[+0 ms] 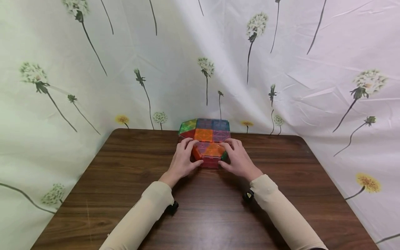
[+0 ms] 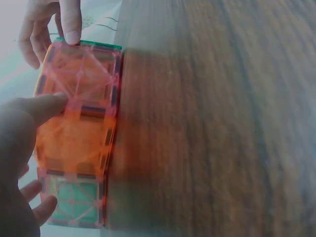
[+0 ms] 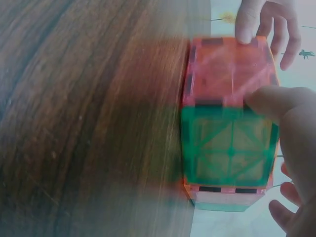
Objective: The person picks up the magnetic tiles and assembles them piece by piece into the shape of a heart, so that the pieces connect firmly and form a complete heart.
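A low structure of see-through magnetic tiles [image 1: 203, 134] stands on the table, with orange, purple, blue, green and red squares and triangles on top. My left hand [image 1: 182, 159] grips its front left corner, thumb on the pinkish-red front tile [image 2: 81, 74] and fingers over the top edge. On the front right corner, my right hand [image 1: 239, 160] holds it the same way, its thumb at the seam between the red tile and a green side tile [image 3: 229, 148]. An orange side tile [image 2: 74, 143] adjoins the red one on the left. The fingers partly cover the top.
The dark wood-grain table [image 1: 200, 215] extends around the structure to both sides and in front. Behind its back edge hangs a white cloth [image 1: 181, 69] printed with dandelions. Black wrist devices [image 1: 248, 195] sit under both cream sleeves [image 1: 278, 205].
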A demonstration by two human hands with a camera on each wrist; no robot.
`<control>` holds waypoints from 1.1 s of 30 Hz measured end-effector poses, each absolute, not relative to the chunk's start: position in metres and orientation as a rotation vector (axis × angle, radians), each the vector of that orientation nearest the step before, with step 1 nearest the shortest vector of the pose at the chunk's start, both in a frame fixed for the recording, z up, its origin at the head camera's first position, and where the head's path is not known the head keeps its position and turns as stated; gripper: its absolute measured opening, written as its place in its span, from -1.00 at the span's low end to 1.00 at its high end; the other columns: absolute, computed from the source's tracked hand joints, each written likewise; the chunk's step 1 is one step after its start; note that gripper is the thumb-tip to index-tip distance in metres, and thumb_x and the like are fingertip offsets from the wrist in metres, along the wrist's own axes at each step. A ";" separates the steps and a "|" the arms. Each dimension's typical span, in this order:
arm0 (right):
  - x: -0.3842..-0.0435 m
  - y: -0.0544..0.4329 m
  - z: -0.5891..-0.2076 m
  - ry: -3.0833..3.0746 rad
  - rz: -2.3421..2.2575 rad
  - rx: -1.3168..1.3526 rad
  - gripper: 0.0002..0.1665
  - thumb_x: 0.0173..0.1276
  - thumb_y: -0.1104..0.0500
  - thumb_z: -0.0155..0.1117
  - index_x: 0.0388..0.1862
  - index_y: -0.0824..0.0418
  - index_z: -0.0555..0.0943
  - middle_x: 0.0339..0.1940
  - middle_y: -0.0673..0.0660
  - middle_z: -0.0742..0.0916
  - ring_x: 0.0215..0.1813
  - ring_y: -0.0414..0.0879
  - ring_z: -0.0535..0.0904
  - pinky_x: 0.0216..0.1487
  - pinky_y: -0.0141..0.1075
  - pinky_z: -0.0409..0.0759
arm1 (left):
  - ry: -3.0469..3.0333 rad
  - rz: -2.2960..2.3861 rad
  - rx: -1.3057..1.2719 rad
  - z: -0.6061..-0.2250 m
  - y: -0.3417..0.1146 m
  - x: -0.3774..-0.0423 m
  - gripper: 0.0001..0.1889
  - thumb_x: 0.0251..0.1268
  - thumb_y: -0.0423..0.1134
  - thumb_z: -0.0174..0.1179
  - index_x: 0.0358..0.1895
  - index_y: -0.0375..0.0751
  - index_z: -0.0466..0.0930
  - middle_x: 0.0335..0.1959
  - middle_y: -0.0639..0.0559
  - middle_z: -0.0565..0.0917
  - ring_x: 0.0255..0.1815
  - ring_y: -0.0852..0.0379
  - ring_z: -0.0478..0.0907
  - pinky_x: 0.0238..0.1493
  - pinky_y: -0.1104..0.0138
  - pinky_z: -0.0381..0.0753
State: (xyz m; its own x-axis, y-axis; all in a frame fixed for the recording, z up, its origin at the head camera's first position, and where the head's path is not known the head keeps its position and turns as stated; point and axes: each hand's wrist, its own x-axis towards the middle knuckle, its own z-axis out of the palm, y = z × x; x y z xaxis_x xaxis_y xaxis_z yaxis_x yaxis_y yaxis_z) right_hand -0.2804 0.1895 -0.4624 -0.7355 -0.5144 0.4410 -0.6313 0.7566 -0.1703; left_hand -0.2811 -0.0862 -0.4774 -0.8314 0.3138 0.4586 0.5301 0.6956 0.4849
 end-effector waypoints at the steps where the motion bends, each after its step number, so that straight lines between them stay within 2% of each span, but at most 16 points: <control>1: -0.280 0.190 -0.463 -2.577 0.462 0.868 -0.22 0.35 -0.08 0.54 0.44 0.16 0.48 0.41 0.29 0.46 0.42 0.23 0.36 0.38 0.15 0.49 | -2.563 -0.887 -0.656 -0.477 -0.086 -0.281 -0.20 0.15 -0.07 0.62 0.44 -0.09 0.43 0.46 -0.19 0.34 0.35 -0.25 0.34 0.32 -0.08 0.57; 5: -0.284 0.193 -0.461 -2.569 0.559 0.817 -0.25 0.46 -0.10 0.44 0.47 0.21 0.46 0.48 0.36 0.42 0.49 0.28 0.33 0.41 0.20 0.46 | -2.535 -0.886 -0.666 -0.476 -0.081 -0.281 -0.22 0.16 -0.07 0.62 0.42 -0.12 0.46 0.44 -0.21 0.35 0.35 -0.26 0.35 0.31 -0.09 0.58; 11: -0.303 0.201 -0.457 -2.716 0.561 0.719 -0.26 0.67 -0.12 0.12 0.63 0.25 0.33 0.66 0.38 0.26 0.66 0.29 0.14 0.58 0.22 0.23 | -2.521 -0.823 -0.723 -0.474 -0.065 -0.281 -0.24 0.15 0.09 0.59 0.37 -0.13 0.51 0.37 -0.20 0.44 0.35 -0.27 0.33 0.33 -0.18 0.48; 15: -0.311 0.202 -0.456 -2.800 0.522 0.736 -0.25 0.71 -0.15 0.01 0.62 0.32 0.33 0.69 0.39 0.20 0.71 0.30 0.03 0.63 0.20 0.10 | -2.549 -0.784 -0.701 -0.475 -0.059 -0.280 -0.30 0.20 0.14 0.53 0.34 -0.08 0.54 0.35 -0.17 0.46 0.34 -0.26 0.31 0.28 -0.21 0.46; 19: -0.310 0.203 -0.458 -2.794 0.520 0.779 -0.29 0.71 -0.15 0.01 0.54 0.35 0.42 0.68 0.40 0.22 0.71 0.34 0.00 0.64 0.21 0.05 | -2.547 -0.790 -0.657 -0.475 -0.063 -0.279 -0.34 0.19 0.10 0.53 0.30 -0.08 0.58 0.33 -0.14 0.48 0.33 -0.25 0.34 0.26 -0.20 0.45; 23: -0.304 0.203 -0.459 -2.764 0.554 0.818 -0.41 0.68 -0.16 0.08 0.35 0.28 0.56 0.66 0.40 0.25 0.71 0.36 0.00 0.64 0.23 0.05 | -2.522 -0.844 -0.667 -0.473 -0.076 -0.277 -0.36 0.15 0.06 0.57 0.26 -0.11 0.61 0.31 -0.16 0.49 0.30 -0.27 0.36 0.25 -0.22 0.45; 27: -0.295 0.205 -0.459 -2.758 0.601 0.883 -0.50 0.63 -0.17 0.16 0.23 0.19 0.58 0.66 0.39 0.25 0.71 0.39 -0.03 0.63 0.27 0.03 | -2.505 -0.878 -0.643 -0.472 -0.090 -0.276 -0.40 0.16 -0.02 0.58 0.24 -0.13 0.63 0.29 -0.15 0.48 0.24 -0.23 0.42 0.23 -0.13 0.54; 30: -0.287 0.203 -0.461 -2.767 0.610 0.918 -0.50 0.62 -0.19 0.17 0.23 0.15 0.56 0.65 0.38 0.27 0.71 0.39 -0.03 0.62 0.31 0.01 | -2.496 -0.927 -0.611 -0.472 -0.098 -0.272 -0.48 0.21 -0.17 0.57 0.21 -0.17 0.63 0.19 -0.12 0.49 0.06 -0.12 0.52 0.07 0.04 0.66; 33: -0.277 0.197 -0.463 -2.767 0.576 0.911 -0.47 0.63 -0.20 0.14 0.27 0.16 0.55 0.62 0.38 0.33 0.69 0.40 0.05 0.60 0.34 0.05 | -2.473 -1.009 -0.670 -0.471 -0.101 -0.264 -0.63 0.28 -0.36 0.50 0.12 -0.23 0.64 0.02 -0.11 0.52 -0.16 -0.02 0.56 -0.15 0.18 0.68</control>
